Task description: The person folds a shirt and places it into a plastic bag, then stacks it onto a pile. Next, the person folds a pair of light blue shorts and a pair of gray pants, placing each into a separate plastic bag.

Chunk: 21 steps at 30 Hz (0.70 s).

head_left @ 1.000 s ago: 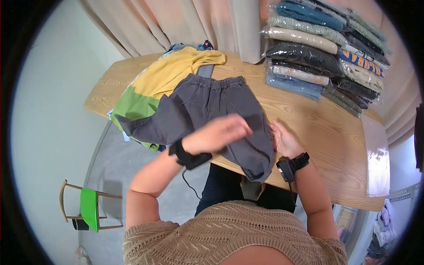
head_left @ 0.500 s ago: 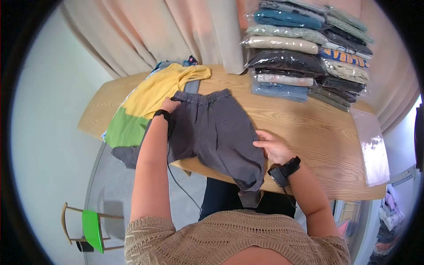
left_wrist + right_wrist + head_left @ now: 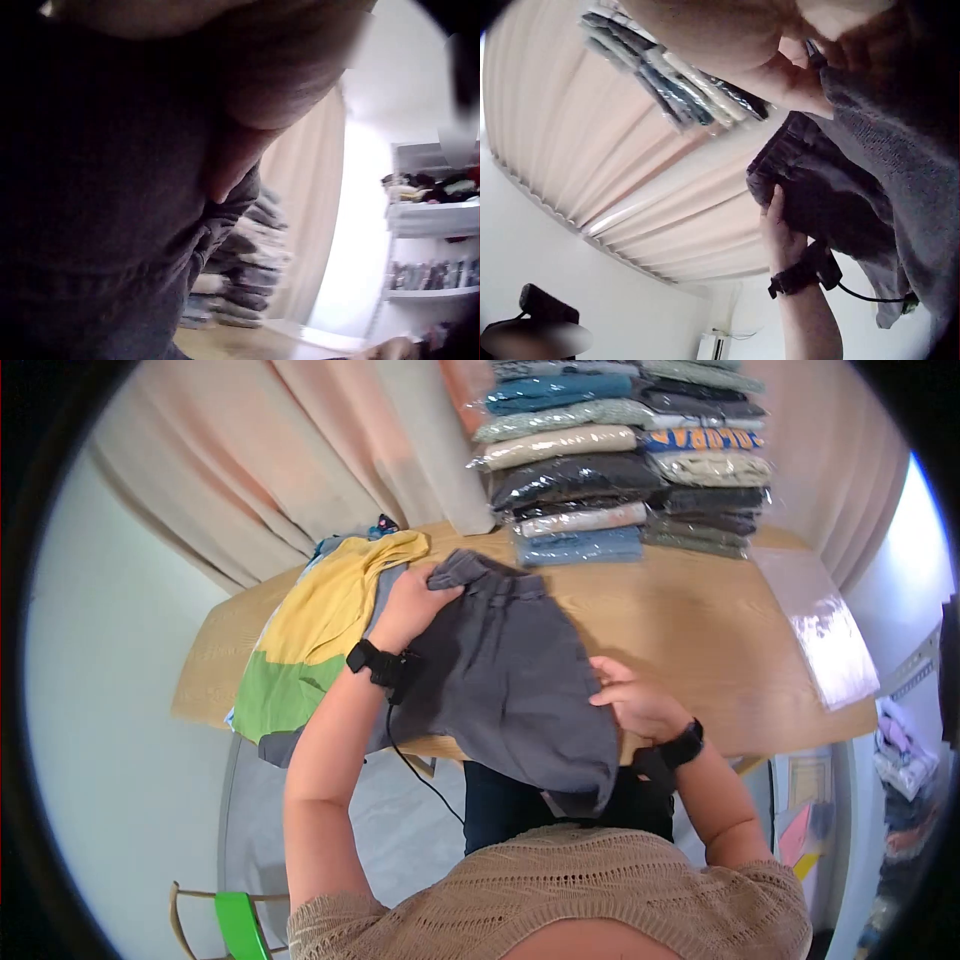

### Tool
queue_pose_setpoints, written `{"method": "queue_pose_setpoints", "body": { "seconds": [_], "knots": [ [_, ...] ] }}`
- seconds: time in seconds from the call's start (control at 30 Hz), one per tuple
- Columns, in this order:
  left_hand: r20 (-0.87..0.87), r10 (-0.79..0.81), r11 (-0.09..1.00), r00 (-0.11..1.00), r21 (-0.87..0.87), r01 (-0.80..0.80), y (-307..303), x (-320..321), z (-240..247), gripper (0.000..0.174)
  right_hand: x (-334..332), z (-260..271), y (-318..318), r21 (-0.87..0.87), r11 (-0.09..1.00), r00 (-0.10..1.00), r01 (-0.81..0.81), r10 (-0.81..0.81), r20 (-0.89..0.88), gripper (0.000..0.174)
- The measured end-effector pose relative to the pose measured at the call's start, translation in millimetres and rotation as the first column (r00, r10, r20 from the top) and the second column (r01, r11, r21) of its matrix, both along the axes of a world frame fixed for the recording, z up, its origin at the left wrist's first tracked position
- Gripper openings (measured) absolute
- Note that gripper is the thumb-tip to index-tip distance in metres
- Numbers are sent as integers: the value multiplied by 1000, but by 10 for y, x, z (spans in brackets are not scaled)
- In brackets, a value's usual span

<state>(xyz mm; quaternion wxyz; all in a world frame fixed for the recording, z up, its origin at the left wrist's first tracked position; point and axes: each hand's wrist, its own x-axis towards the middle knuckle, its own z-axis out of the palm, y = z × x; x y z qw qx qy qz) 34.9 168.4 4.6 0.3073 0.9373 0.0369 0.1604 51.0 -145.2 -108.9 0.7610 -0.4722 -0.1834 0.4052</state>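
Dark grey trousers with an elastic waistband lie partly on the table and hang over its front edge. My left hand grips the left end of the waistband, which is raised and bunched; in the right wrist view the left hand has its thumb over the band. The right hand pinches the outer side edge of the trousers, lower down on the right. In the left wrist view a thumb presses on the dark cloth.
A yellow and green garment lies on the table's left part. Stacks of clothes in clear bags stand at the back. Clear plastic bags lie on the right of the wooden table. A green chair is at the lower left.
The left hand came across to the waistband, took hold of it and has moved it right and up off the table. The right hand has closed on the side edge. The head view has shifted.
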Motion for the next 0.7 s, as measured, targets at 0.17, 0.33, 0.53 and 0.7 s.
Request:
{"method": "queue_pose_setpoints", "body": {
  "seconds": [0.17, 0.33, 0.53, 0.7],
  "knots": [
    [149, -406, 888, 902, -168, 428, -1180, -220, 510, 33, -709, 226, -1004, -21, 959, 959, 283, -283, -23, 59],
    [323, -677, 620, 661, -234, 749, -2418, -291, 964, 33, -1602, 302, -1907, -60, 762, 764, 645, -641, 76, 58],
    [465, -852, 100, 243, -310, 945, -3940, -510, 1221, 33, -2649, 97, -2895, -40, 408, 409, 912, -903, 132, 51],
    [567, -819, -125, 88, -326, 937, -4841, -744, 889, 36, -3355, 33, -3223, -8, 69, 69, 998, -984, 166, 57]
  ]
}}
